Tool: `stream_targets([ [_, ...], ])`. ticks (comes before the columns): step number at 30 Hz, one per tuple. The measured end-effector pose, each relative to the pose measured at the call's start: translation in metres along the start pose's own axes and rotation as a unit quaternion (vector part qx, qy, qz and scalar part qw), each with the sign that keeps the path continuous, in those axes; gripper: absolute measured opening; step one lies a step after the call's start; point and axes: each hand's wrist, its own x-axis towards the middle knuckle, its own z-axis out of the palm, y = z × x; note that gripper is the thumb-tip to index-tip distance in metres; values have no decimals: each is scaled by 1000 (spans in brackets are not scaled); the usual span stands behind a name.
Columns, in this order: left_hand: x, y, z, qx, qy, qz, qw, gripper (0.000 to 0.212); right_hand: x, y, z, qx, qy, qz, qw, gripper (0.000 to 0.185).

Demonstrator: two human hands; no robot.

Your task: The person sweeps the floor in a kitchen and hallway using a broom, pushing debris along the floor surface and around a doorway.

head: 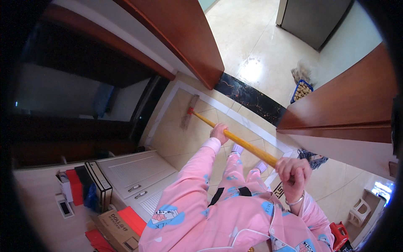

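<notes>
My left hand is wrapped around the middle of a yellow handle. Close to the handle's upper end, my right hand grips it, with a bangle on the wrist. The handle slants away to the upper left and ends in a red clamp. From that clamp a thin, greyish floor-cleaning head spreads to both sides over the beige tiles. It is blurred, so whether it is a mop or a broom is unclear.
Ahead lies a black stone threshold between brown wooden door panels. A blue basket of roundish items stands beyond it. A white cabinet with a cardboard box is at left. A dark string mop lies at right.
</notes>
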Motion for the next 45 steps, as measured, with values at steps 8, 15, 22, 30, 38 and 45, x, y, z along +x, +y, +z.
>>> stream_targets([
  [8, -54, 101, 30, -84, 3, 26, 996, 12, -15, -87, -34, -79, -3, 40, 996, 29],
  [15, -36, 120, 23, -101, -40, 56, 992, 13, -28, -79, -23, -121, 83, -50, 988, 22],
  [22, 51, -24, -51, 147, -28, -159, 976, 33, -12, 85, 6, -199, -57, 79, 975, 31],
  [30, 67, -66, -104, 125, 102, -109, 981, 35, 41, 165, 96, -95, -35, 37, 994, 15],
  [38, -13, 72, -79, -101, 52, 155, 981, 13, 10, -37, 65, -51, -34, 59, 996, 30],
  [45, -48, 11, -120, -139, 101, 90, 981, 15, 37, 24, 109, 60, -420, -57, 904, 16],
])
